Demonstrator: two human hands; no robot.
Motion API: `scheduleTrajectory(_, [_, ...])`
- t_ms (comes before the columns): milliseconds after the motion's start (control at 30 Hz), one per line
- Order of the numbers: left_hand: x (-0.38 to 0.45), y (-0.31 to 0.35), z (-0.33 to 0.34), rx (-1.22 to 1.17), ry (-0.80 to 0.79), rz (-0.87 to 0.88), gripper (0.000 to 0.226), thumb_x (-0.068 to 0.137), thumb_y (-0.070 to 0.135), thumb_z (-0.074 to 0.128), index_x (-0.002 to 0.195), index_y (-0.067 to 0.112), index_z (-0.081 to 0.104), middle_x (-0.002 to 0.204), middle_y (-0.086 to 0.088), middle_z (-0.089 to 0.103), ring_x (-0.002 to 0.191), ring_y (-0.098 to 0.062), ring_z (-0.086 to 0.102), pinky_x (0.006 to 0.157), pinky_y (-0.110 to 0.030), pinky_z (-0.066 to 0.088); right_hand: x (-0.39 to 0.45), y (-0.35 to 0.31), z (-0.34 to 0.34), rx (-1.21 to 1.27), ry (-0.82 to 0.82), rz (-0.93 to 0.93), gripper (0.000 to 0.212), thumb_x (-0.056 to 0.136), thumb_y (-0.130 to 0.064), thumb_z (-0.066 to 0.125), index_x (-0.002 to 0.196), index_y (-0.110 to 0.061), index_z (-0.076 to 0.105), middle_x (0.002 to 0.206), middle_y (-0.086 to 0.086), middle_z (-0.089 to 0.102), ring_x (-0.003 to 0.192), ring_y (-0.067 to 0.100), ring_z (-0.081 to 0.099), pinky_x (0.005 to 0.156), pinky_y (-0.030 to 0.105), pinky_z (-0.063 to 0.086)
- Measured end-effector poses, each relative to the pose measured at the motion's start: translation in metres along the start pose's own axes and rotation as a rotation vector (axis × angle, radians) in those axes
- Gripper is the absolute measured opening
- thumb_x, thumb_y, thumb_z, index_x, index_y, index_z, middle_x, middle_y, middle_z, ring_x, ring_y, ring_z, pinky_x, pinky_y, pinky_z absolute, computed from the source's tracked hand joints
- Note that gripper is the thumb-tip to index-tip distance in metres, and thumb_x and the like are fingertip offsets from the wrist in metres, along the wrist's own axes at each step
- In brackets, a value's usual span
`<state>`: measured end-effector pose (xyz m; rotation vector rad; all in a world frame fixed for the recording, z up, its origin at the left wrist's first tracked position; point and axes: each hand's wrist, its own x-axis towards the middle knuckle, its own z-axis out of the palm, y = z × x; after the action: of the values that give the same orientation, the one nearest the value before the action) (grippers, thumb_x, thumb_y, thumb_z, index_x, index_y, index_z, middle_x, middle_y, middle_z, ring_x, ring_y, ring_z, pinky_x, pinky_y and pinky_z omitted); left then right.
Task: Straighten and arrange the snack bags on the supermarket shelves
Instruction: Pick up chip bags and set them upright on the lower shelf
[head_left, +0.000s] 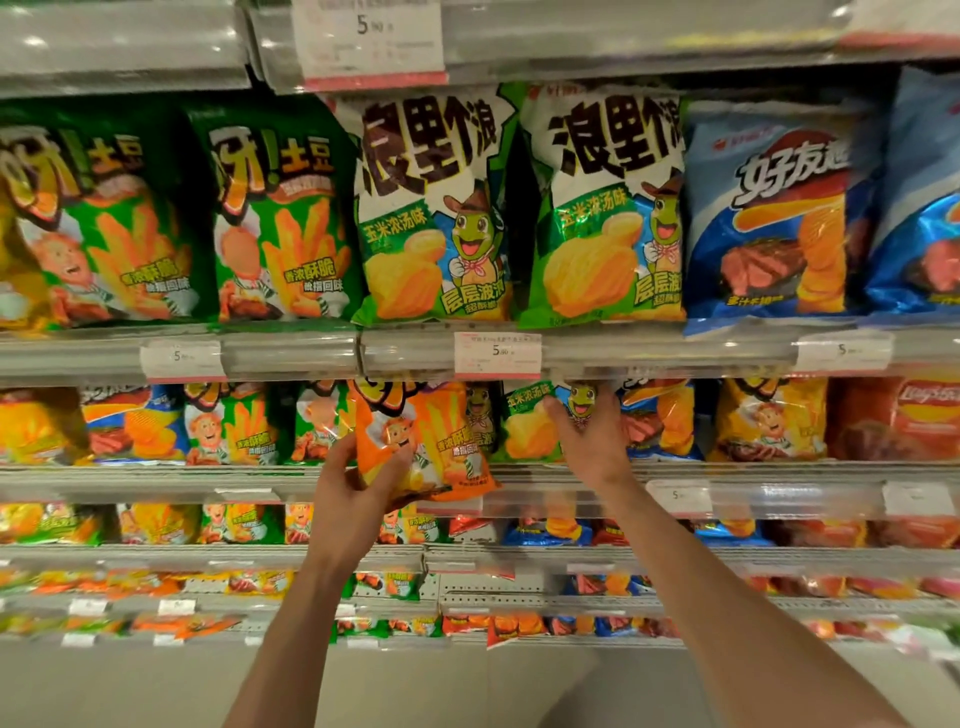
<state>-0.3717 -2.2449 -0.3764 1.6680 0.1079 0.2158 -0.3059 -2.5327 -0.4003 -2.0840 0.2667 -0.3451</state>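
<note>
Halfway at best. Left hand (345, 506) gripping an orange snack bag (423, 441) pulled out front of the second shelf (156, 475). Right hand (589, 436) just beside it, fingers spread against a green bag (530, 423). Top row tidy already; rows below the grip a mess.

Two bare forearms, both raised from the lower frame edge and extended forward: left hand (349, 499), fingers and thumb curled in a pinching grip around what it holds, wrist bent slightly inward; right hand (589, 441), palm forward, fingers straight and spread, pressed flat ahead.
</note>
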Motion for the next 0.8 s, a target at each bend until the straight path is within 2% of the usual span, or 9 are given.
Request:
scheduleTrajectory(67, [0.002,0.0,0.003,0.004,-0.022,0.005,0.031,0.085,0.039,0.079,0.111,0.042,0.061,0.097,0.027,0.075,0.088,0.0,0.074,0.062,-0.011,0.056,0.001,-0.001,0.003,0.01,-0.041,0.002,0.085,0.095,-0.055,0.06,0.156,-0.011,0.021,0.154,0.013,0.046,0.142,0.032,0.043,0.116,0.033,0.033])
scheduleTrajectory(167, [0.006,-0.002,0.005,0.023,-0.04,0.013,0.029,0.089,0.03,0.079,0.109,0.041,0.061,0.099,0.025,0.075,0.089,0.001,0.074,0.065,-0.012,0.056,0.015,-0.001,0.003,-0.039,-0.167,0.054,0.082,0.099,-0.054,0.054,0.159,-0.012,0.017,0.161,0.015,0.033,0.147,0.035,0.035,0.121,0.045,0.03])
scheduleTrajectory(233, [0.007,-0.003,0.006,0.024,-0.036,0.003,0.032,0.089,0.031,0.08,0.114,0.037,0.061,0.101,0.022,0.075,0.091,0.0,0.073,0.066,-0.014,0.057,0.023,0.003,0.001,-0.099,-0.242,0.091,0.082,0.099,-0.058,0.049,0.16,-0.011,0.018,0.163,0.016,0.029,0.149,0.034,0.032,0.122,0.046,0.029])
scheduleTrajectory(300, [0.008,-0.006,0.006,0.033,-0.031,-0.002,0.037,0.088,0.03,0.08,0.12,0.031,0.062,0.103,0.014,0.076,0.093,-0.002,0.073,0.07,-0.02,0.062,0.024,0.006,0.0,-0.125,-0.281,0.093,0.077,0.1,-0.059,0.047,0.157,-0.01,0.029,0.157,0.017,0.04,0.144,0.033,0.039,0.119,0.044,0.034])
scheduleTrajectory(400, [0.008,-0.009,0.006,0.011,-0.041,-0.023,0.043,0.089,0.027,0.08,0.126,0.026,0.06,0.112,0.004,0.074,0.097,-0.013,0.075,0.076,-0.033,0.065,0.015,0.006,-0.005,-0.111,-0.15,0.008,0.068,0.097,-0.056,0.057,0.147,-0.011,0.045,0.142,0.015,0.057,0.131,0.033,0.054,0.107,0.046,0.046])
scheduleTrajectory(533, [0.006,-0.005,0.006,0.018,-0.065,-0.022,0.045,0.088,0.028,0.081,0.129,0.031,0.062,0.109,0.013,0.076,0.096,-0.005,0.074,0.067,-0.018,0.059,-0.002,0.009,-0.015,-0.029,-0.053,-0.038,0.066,0.093,-0.051,0.067,0.144,-0.013,0.049,0.134,0.006,0.063,0.127,0.026,0.057,0.105,0.045,0.05])
scheduleTrajectory(667, [0.003,-0.005,0.005,0.024,-0.078,-0.045,0.047,0.084,0.032,0.085,0.126,0.033,0.063,0.11,0.012,0.076,0.1,-0.012,0.074,0.072,-0.027,0.063,-0.022,0.015,-0.023,0.162,0.02,0.035,0.044,0.096,-0.032,0.069,0.133,-0.015,0.055,0.117,-0.008,0.063,0.116,0.019,0.059,0.097,0.036,0.052])
scheduleTrajectory(733, [-0.002,-0.004,0.003,0.02,-0.091,-0.06,0.05,0.08,0.038,0.086,0.125,0.035,0.064,0.112,0.01,0.076,0.102,-0.015,0.074,0.076,-0.034,0.064,-0.035,0.014,-0.026,0.256,0.085,0.095,0.044,0.096,-0.026,0.07,0.134,-0.013,0.053,0.116,-0.002,0.061,0.105,0.013,0.06,0.094,0.032,0.052])
scheduleTrajectory(800, [-0.009,-0.002,0.0,0.023,-0.109,-0.063,0.047,0.081,0.037,0.087,0.123,0.039,0.065,0.112,0.011,0.076,0.101,-0.013,0.075,0.072,-0.029,0.063,-0.047,0.014,-0.028,0.333,0.077,0.131,0.034,0.096,-0.016,0.068,0.127,-0.01,0.055,0.106,0.006,0.065,0.093,0.011,0.061,0.093,0.032,0.051])
